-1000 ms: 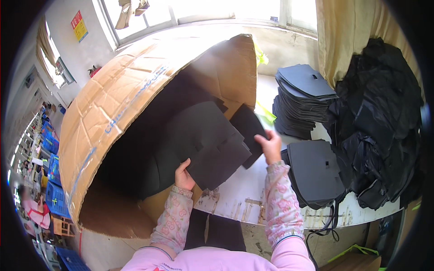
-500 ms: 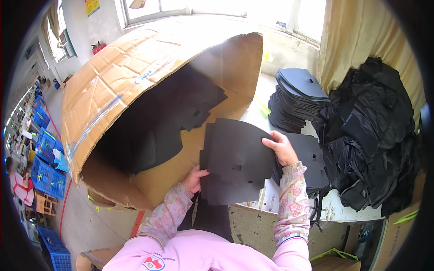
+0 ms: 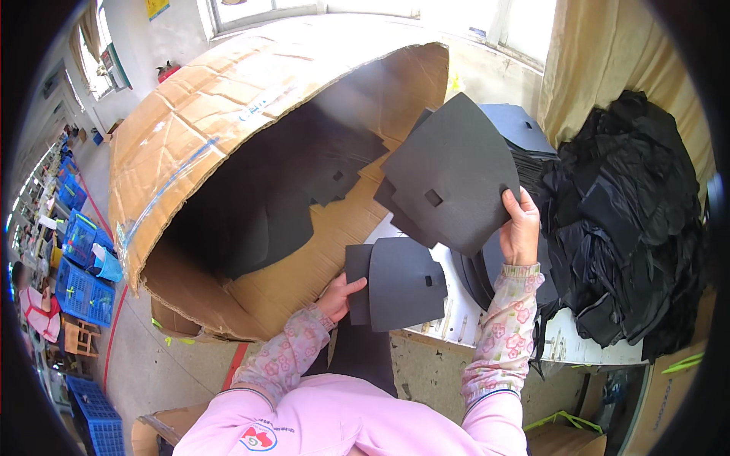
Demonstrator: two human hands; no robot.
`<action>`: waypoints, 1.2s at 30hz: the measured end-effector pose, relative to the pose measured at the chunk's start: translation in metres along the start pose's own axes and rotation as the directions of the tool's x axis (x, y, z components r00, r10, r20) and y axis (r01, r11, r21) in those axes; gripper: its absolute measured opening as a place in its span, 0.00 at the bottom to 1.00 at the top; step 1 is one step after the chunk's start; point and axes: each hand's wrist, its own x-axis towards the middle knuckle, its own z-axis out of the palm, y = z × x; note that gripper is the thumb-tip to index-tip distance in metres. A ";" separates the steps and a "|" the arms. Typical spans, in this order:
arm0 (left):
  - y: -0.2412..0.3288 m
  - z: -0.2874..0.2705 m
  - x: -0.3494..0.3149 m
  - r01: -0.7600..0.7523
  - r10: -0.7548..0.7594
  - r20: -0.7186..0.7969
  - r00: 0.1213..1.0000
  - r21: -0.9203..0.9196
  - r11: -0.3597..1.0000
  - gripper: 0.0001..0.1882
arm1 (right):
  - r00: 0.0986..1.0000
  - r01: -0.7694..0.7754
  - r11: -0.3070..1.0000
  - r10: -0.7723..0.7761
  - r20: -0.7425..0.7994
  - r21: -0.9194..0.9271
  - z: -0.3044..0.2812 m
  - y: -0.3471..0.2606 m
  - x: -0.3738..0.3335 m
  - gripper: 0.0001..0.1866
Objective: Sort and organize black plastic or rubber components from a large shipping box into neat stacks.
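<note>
My right hand [image 3: 521, 228] is pinched on dark sheets [image 3: 460, 159] by their edge, up near the stack [image 3: 520, 126], maybe so they don't slip. My left hand [image 3: 334, 299] is pinched on more sheets [image 3: 403, 289] lower down. The big box [image 3: 190, 125] opens my way, probably so I can reach in.

The right hand [image 3: 522, 229] is farther forward than the left hand [image 3: 334, 299], both pinching thumb-to-fingers, the left forearm [image 3: 285, 351] slanting inward.
</note>
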 end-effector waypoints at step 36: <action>0.048 0.051 -0.004 -0.473 0.509 0.238 0.828 -0.194 0.860 0.23 | 0.949 0.106 0.915 0.024 0.315 -0.389 0.017 0.063 -0.033 0.31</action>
